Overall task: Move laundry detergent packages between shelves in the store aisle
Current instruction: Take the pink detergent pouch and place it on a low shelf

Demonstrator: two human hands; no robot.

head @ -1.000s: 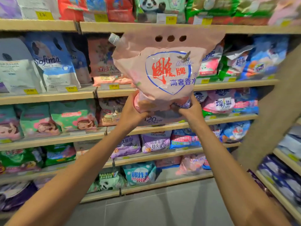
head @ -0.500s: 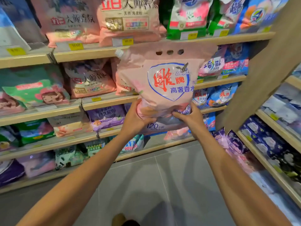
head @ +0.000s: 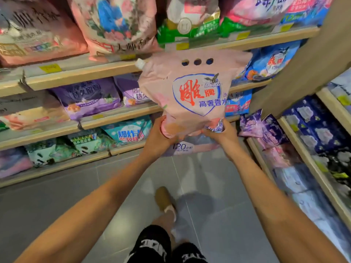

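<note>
A: what's the pink detergent pouch (head: 191, 92) say?

B: red 雕牌 in a blue heart, 高奢香 under it, "120" lower down. Left hand (head: 158, 138) and right hand (head: 221, 134) both grip its bottom, held up before the shelves (head: 76, 76).

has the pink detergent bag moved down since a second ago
Yes. The pink detergent bag, held by both hands, has dropped against the shelves: its top was by the upper shelf edge, now it sits two shelves lower.

Pink pouch (head: 191, 95): red "雕牌" inside a blue heart outline; blue "高奢香水" beneath.
Pouch base: "120小时".
Teal bag (head: 129, 132): "爆炸".
Purple bag (head: 87, 97): "持久留香".
Yellow shelf tags (head: 50, 68): unreadable.
</note>
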